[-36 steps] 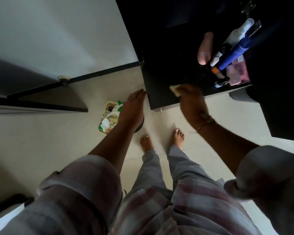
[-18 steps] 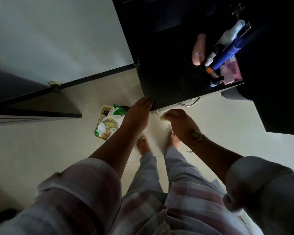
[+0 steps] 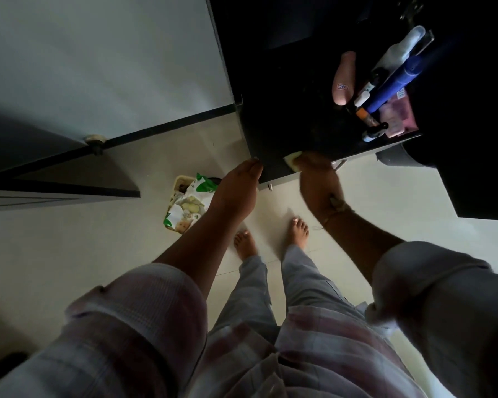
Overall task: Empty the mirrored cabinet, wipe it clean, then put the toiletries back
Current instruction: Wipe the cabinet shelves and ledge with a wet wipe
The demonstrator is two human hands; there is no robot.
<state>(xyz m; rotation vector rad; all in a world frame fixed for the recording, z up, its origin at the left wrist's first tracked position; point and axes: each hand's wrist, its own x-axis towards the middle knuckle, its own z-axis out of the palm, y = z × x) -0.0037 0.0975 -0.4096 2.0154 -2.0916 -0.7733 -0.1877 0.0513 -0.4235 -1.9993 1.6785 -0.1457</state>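
Right grip (image 3: 318,182) holds one cloth (image 3: 292,161) (yellow)

Dim and underexposed throughout. Brightest on the pale tiled floor (image 3: 69,239) and the plain white wall (image 3: 98,53), soft, without glare. Crushed almost to black over the glossy black worktop (image 3: 293,110) at upper right. Motion-smeared at the right hand (image 3: 319,185) and the pale yellow cloth (image 3: 292,160) in its grip; crisper at the left hand (image 3: 237,191). Bowed by the wide lens along the edges, soft-focus on the checked sleeves (image 3: 133,326) below.
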